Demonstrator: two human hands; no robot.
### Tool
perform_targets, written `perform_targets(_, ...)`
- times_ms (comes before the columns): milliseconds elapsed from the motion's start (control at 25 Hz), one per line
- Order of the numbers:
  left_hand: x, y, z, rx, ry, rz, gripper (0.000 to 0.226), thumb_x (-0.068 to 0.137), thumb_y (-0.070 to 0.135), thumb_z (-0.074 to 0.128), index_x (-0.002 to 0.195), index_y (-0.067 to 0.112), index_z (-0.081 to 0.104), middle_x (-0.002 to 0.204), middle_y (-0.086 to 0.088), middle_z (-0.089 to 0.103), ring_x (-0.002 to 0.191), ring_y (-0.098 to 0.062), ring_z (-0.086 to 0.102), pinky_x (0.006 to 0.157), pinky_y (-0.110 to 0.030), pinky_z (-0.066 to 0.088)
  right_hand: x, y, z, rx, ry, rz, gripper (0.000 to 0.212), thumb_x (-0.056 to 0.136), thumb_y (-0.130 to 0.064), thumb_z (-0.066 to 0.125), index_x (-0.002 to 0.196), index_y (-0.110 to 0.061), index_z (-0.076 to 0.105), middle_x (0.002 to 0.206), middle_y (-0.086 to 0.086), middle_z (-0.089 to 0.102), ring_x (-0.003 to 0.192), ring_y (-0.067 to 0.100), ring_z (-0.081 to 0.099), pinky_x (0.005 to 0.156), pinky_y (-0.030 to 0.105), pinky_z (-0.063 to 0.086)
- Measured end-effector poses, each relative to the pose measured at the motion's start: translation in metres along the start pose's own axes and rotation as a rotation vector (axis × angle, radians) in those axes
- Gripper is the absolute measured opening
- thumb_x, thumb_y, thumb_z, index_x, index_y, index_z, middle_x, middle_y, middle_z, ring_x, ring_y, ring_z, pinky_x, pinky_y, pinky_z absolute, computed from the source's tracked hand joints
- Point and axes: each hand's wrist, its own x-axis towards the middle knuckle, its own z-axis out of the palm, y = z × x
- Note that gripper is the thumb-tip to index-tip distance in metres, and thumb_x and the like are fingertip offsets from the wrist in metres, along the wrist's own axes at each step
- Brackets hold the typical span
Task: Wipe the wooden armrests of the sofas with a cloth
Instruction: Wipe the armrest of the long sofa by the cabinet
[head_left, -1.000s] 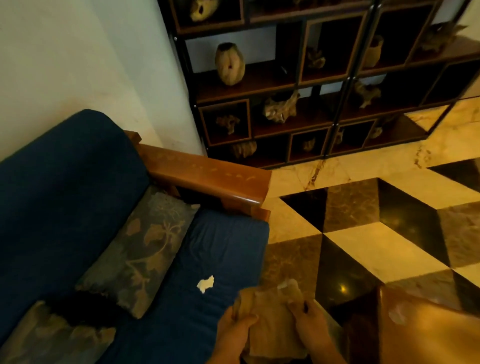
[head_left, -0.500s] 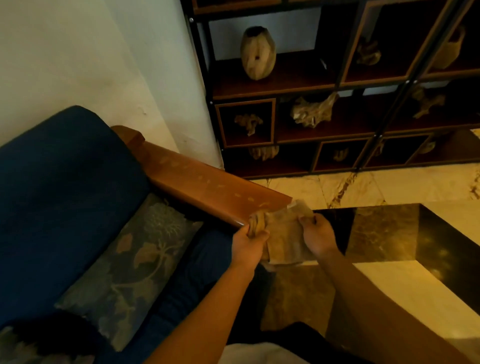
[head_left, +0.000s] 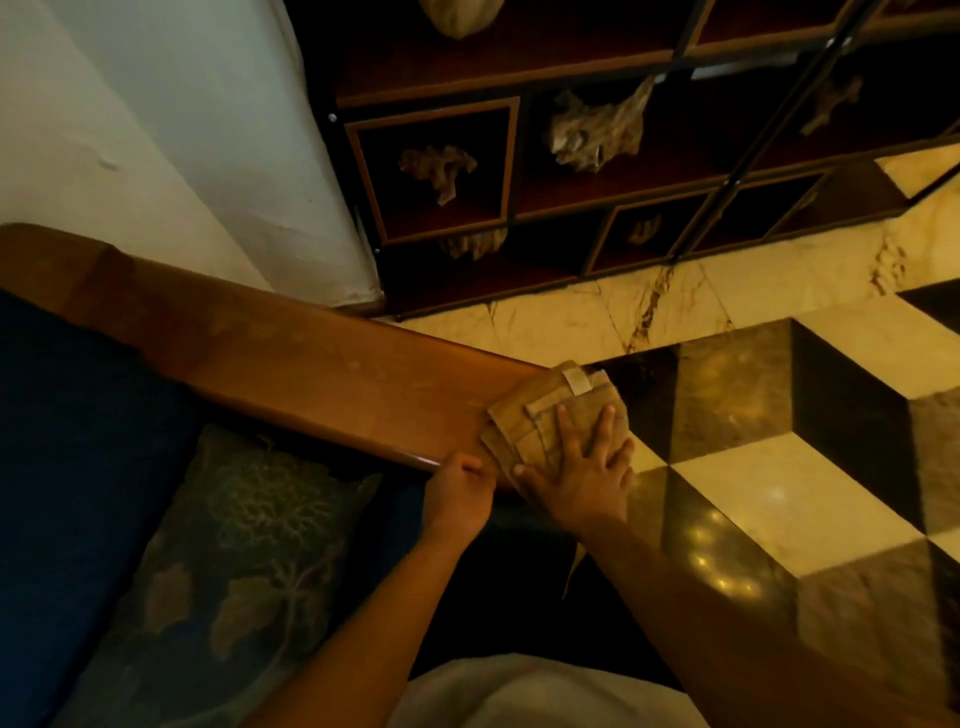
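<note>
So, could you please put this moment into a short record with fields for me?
setting: sofa corner by a white wall and dark display shelf
armrest: wooden, with pale specks on top
cloth: folded, tan, lying on the armrest's near end
right hand: flat on the cloth, fingers spread
left hand: curled at the armrest's inner edge, beside the cloth
cushion: patterned, on the blue seat
floor: glossy cube-pattern tiles

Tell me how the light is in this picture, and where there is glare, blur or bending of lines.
Head view: dim, warm yellow light; small bright glare spots on the polished floor; the shelf and sofa cushion sink into dark shadow; the wide lens curves the armrest and wall edge; slight softness overall, yet the cloth under the right hand stays readable.
</note>
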Motion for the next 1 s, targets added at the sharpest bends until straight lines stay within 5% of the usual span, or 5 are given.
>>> perform_targets(160,0.026,-0.014,-0.015,0.019,-0.059,-0.036,0.016,0.089,0.021,0.064,0.073,0.02,0.066,0.088,-0.004,0.077,0.086,-0.023,0.071,0.07,-0.029,0.048,0.038,-0.004,-0.02,-0.055,0.054,0.047,0.112,0.06,-0.107,0.025,0.152,-0.059,-0.017,0.169,0.002,-0.027,0.153,0.055,-0.001,0.122,0.069,0.014)
perform_targets(400,0.045,-0.019,-0.021,-0.177,-0.121,-0.14,0.035,0.096,0.029,0.057,0.066,0.016,0.067,0.054,0.003,0.072,0.055,-0.013,0.067,0.052,-0.023,0.05,0.142,-0.048,-0.074,-0.114,-0.172,0.024,0.134,0.044,-0.115,0.018,0.15,-0.036,0.039,0.15,0.012,0.054,0.133,0.043,0.051,0.106,0.064,0.04)
perform_targets(520,0.045,-0.02,-0.032,-0.295,-0.042,-0.213,0.037,0.1,0.028,0.055,0.068,0.013,0.066,0.054,0.0,0.07,0.043,-0.008,0.062,0.039,-0.016,0.043,0.153,-0.118,-0.06,-0.124,-0.303,-0.222,0.125,0.056,-0.109,0.03,0.153,-0.031,0.038,0.147,0.013,0.058,0.127,0.041,0.059,0.096,0.05,0.048)
perform_targets(680,0.047,-0.029,-0.056,-0.325,0.081,-0.242,0.04,0.101,0.032,0.055,0.068,0.013,0.065,0.059,-0.003,0.069,0.049,-0.014,0.061,0.046,-0.022,0.045,0.137,-0.201,-0.028,-0.17,-0.26,-0.453,0.103,0.064,-0.097,0.034,0.151,-0.041,0.027,0.148,0.006,0.052,0.127,0.044,0.055,0.101,0.061,0.041)
perform_targets(1000,0.065,-0.036,-0.09,-0.179,0.253,-0.153,0.051,0.093,0.049,0.064,0.053,0.017,0.065,0.053,0.003,0.07,0.049,-0.004,0.065,0.055,-0.022,0.048,0.149,-0.101,-0.061,-0.163,-0.323,-0.288,0.108,0.07,-0.101,0.033,0.147,-0.026,0.041,0.131,0.013,0.067,0.105,0.035,0.066,0.084,0.044,0.05)
